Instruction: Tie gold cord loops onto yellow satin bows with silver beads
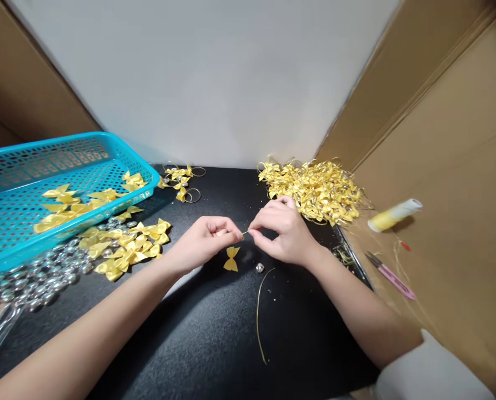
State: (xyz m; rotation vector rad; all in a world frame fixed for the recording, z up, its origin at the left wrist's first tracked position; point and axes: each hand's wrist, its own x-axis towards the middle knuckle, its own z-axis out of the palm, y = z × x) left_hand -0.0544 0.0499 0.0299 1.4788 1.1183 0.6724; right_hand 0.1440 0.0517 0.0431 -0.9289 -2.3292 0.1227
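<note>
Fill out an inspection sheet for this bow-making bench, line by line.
Surface: black mat, textured, with small specks near the middle.
Job's things: a thin gold cord runs from the fingers down over the mat; one yellow bow and a small silver bell lie below the hands.
Clutter: loose bows, silver bells, a blue basket holding bows, a finished pile, pink snips, a glue tube.
Grippers: left hand and right hand pinch the cord between fingertips, close together.
Cables: nothing seen.
Surroundings: white wall, cardboard panels on both sides.
</note>
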